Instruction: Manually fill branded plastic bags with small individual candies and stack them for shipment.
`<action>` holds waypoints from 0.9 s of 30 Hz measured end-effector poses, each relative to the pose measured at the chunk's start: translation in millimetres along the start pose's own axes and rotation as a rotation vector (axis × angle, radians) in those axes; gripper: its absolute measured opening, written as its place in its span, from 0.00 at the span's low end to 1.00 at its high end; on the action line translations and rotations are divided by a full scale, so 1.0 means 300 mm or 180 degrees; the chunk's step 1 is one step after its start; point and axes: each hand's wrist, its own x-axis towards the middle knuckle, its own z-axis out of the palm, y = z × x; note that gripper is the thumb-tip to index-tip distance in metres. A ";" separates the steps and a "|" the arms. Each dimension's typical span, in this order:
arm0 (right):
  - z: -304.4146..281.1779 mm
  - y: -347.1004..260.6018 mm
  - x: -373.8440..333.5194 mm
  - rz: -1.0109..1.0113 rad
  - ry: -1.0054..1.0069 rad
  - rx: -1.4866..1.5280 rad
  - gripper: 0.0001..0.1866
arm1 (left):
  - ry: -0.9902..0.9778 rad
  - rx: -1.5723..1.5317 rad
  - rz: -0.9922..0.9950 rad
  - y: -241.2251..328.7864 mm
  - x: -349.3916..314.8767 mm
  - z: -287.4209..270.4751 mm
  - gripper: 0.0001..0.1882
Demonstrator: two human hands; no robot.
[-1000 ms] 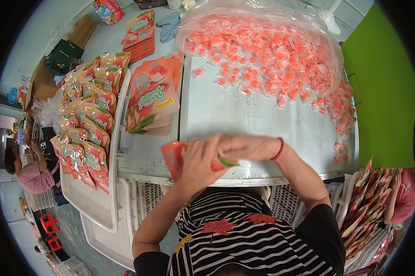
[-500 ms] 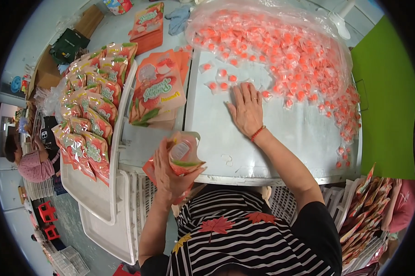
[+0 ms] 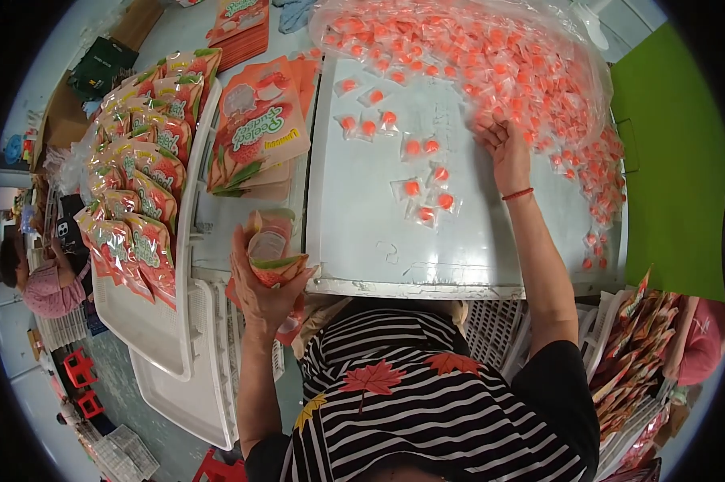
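My left hand (image 3: 262, 293) is closed around a pink pouch (image 3: 274, 269) at the table's near edge, its top gaping and a clear window on its side. At the near edge of a heap of wrapped red candies (image 3: 531, 88), my right hand (image 3: 505, 149) has its fingers loosely bent and apart, the fingertips among the candies and slightly blurred. Several separate candies (image 3: 425, 214) lie on the pale tabletop (image 3: 362, 233) between my hands. A stack of flat pouches (image 3: 258, 128) lies left of this surface.
Filled pouches (image 3: 142, 177) stand in rows on a white tray (image 3: 146, 321) at the left. A clear plastic sheet (image 3: 595, 80) surrounds the heap's far side. A green panel (image 3: 667, 161) rises at the right. Other people are at the far left and right edges.
My right hand has moved right to the heap. Several candies now lie nearer on the tabletop. My left hand still holds the pouch. The view has shifted slightly.
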 end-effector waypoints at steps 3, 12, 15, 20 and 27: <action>0.107 -0.001 -0.106 -0.1224 -0.0533 -0.2906 0.19 | 0.0036 0.0085 -0.0108 -0.017 -0.013 -0.013 0.60; 0.251 0.148 -0.238 -0.2397 -0.1935 -0.4954 0.36 | 0.0097 0.0166 0.0077 0.012 0.032 0.009 0.59; 0.309 0.213 -0.355 -0.2429 -0.1698 -0.4922 0.31 | 0.0063 0.0115 -0.0008 -0.003 0.019 0.012 0.60; 0.435 0.280 -0.460 -0.2306 -0.1456 -0.4964 0.25 | 0.0014 0.0134 -0.0024 -0.011 0.011 0.017 0.60; 0.440 0.198 -0.075 -0.2748 -0.0789 -0.3810 0.13 | 0.0098 0.0212 -0.0087 -0.041 0.001 -0.014 0.60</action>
